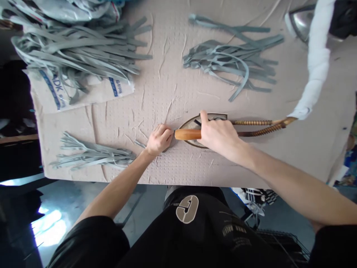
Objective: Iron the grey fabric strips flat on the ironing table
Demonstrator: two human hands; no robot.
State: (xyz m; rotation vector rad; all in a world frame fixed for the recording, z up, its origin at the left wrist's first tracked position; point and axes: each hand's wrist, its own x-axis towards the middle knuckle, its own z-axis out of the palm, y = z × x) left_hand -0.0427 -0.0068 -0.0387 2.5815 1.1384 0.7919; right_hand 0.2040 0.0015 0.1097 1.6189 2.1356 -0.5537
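Observation:
My right hand is wrapped round the wooden handle of a steam iron. The iron stands flat on the padded, pale pink table cover, its pointed end toward my left hand. Just left of that tip, my left hand is closed, fingers pressed together low on the cover. A short end of a grey-green fabric strip shows beside it; most of this strip is hidden by the hand. To its left lies a loose bundle of similar strips.
A large heap of grey-green strips lies on a printed plastic bag at the back left. Another pile is spread at the back middle. The iron's hoses join a white-wrapped hose. A metal lamp-like object is at back right.

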